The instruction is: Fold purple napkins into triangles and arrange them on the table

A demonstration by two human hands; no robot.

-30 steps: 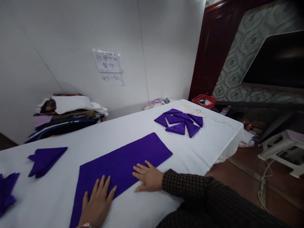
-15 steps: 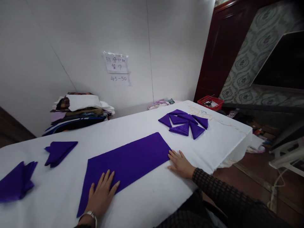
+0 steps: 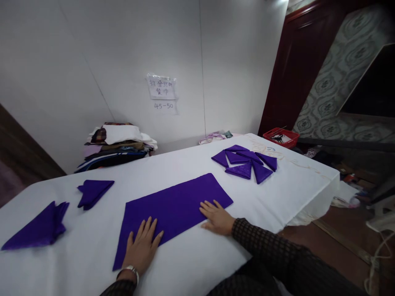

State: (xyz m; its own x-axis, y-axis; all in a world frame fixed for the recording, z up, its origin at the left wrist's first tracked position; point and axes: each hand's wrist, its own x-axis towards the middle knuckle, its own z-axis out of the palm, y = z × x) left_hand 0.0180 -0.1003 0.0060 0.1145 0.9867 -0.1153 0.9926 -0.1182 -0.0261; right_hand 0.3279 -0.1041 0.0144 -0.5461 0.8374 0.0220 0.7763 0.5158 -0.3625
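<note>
A purple cloth napkin (image 3: 179, 205), folded into a long rectangle, lies flat on the white tablecloth (image 3: 197, 255) in front of me. My left hand (image 3: 142, 242) rests palm down on its near left part, fingers spread. Over the near edge toward the right end, my right hand (image 3: 217, 217) lies flat with its fingertips on the cloth. Neither hand grips anything. Two folded purple napkins sit at the left: a pleated one (image 3: 40, 228) close by and a smaller-looking one (image 3: 94, 193) behind it.
Several purple napkins folded into triangles (image 3: 239, 171) lie grouped at the right back. Behind the table's far edge is a stack of folded clothes (image 3: 120, 144). A red basket (image 3: 288, 142) stands past the far right corner. A paper sign (image 3: 162, 87) hangs on the wall.
My right hand has slid left along the napkin's near edge, away from its right corner. My left hand stays on the cloth. The whole view has shifted slightly.
</note>
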